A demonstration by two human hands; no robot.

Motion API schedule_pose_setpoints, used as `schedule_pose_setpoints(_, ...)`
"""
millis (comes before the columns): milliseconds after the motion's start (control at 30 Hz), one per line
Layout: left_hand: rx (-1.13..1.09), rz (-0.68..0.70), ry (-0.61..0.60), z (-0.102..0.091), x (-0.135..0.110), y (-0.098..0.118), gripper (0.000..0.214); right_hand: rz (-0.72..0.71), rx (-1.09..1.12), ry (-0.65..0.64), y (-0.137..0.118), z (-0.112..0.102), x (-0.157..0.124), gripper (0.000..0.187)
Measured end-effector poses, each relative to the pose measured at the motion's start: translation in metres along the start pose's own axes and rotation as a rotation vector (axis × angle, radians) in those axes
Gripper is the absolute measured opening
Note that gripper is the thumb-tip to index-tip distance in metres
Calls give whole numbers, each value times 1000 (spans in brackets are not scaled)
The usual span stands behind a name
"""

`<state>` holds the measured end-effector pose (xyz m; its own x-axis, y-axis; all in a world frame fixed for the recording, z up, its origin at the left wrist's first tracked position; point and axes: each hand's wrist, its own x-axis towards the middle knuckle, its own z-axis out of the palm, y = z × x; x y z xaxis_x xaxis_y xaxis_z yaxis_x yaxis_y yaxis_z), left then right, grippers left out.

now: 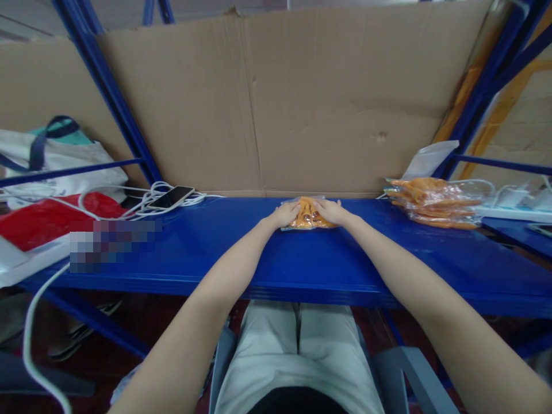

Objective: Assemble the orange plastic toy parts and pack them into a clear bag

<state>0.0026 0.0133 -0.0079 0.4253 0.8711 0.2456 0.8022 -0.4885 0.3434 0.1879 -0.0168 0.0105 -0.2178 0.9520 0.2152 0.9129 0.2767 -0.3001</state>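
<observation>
A clear plastic bag with soft orange contents (309,217) lies flat on the blue tabletop (302,259), close to the cardboard at the back. On its left side rests my left hand (286,214), fingers stretched out over the plastic. My right hand (331,211) lies on the bag's right side, its fingers also extended. Both palms face down, and neither hand grips the bag. What exactly is inside the bag I cannot make out.
At the right stands a pile of similar orange bags (435,202). A phone (172,197) lies among white cables at the left, near a red bag (56,215) and a cloth tote (64,164). Blue shelf posts (114,98) flank a cardboard panel (319,103).
</observation>
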Motion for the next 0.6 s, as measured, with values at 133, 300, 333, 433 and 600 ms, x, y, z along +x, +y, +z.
schedule_pose_setpoints(133, 48, 4, 7, -3, 0, 0, 51, -31, -5, 39, 3, -3, 2, 44)
schedule_pose_setpoints(300, 8, 68, -43, -17, -8, 3, 44, -2, 244, 105, 9, -6, 8, 29)
schedule_pose_setpoints(333, -15, 70, -53, -20, -9, 3, 43, 35, 320, 131, 11, -7, 9, 28)
schedule_pose_setpoints(433, -87, 49, -84, -25, -12, 1, 41, 187, 514, 249, 18, -13, 10, 33)
schedule_pose_setpoints(600, -273, 55, -112, -25, -12, 2, 35, 244, 237, 238, 35, -25, 10, 47)
